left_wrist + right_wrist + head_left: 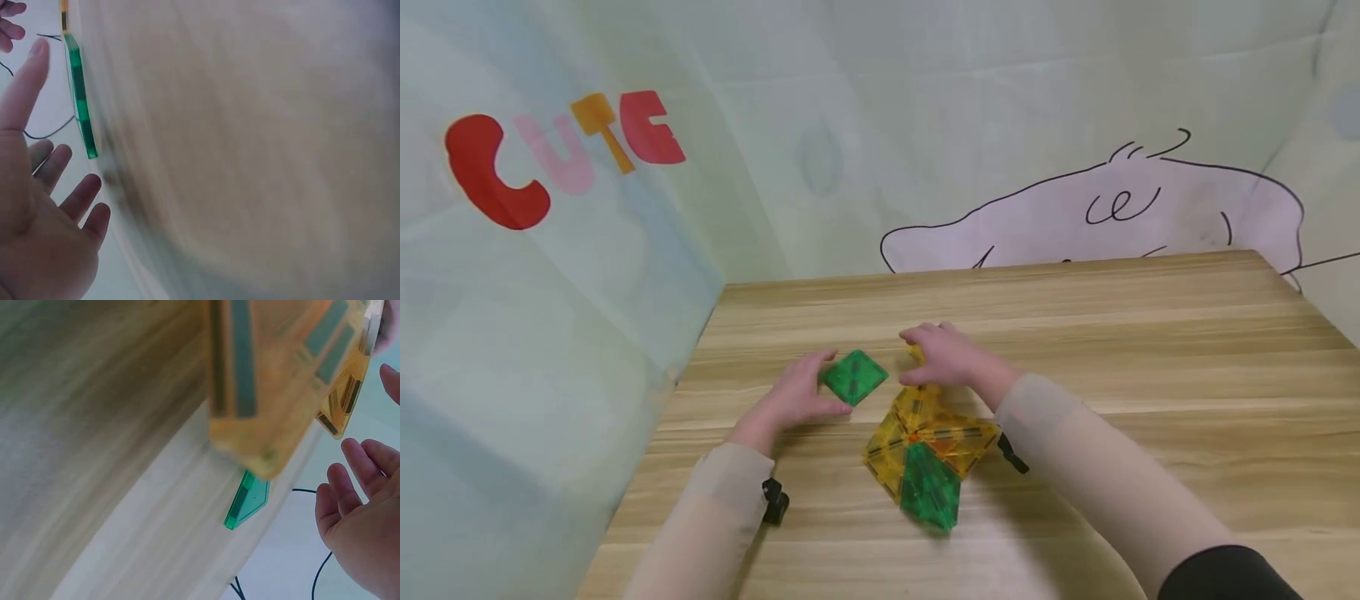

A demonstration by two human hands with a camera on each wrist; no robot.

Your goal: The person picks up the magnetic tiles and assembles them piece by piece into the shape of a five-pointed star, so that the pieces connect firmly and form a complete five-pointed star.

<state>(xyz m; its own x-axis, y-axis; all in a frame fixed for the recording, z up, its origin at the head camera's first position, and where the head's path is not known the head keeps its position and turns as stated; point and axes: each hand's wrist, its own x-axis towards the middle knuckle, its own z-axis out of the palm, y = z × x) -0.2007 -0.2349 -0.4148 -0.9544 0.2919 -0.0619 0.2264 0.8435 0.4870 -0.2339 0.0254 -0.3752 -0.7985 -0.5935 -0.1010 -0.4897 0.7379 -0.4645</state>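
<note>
My left hand is spread beside a green diamond of translucent magnetic tiles on the table. Its thumb and fingers lie to either side of the diamond's left corner; the left wrist view shows them relaxed, with the tile's green edge beyond. Over the far tip of a star-like build of amber magnetic tiles is my right hand. Its fingers look loosely bent in the right wrist view, apart from the amber tile near them. A green point of the same build faces me.
Both pieces lie on a wood-grain table. Behind it hangs a pale printed cloth with a line drawing and coloured letters. A dark wrist strap piece shows at the left sleeve, and another at the right.
</note>
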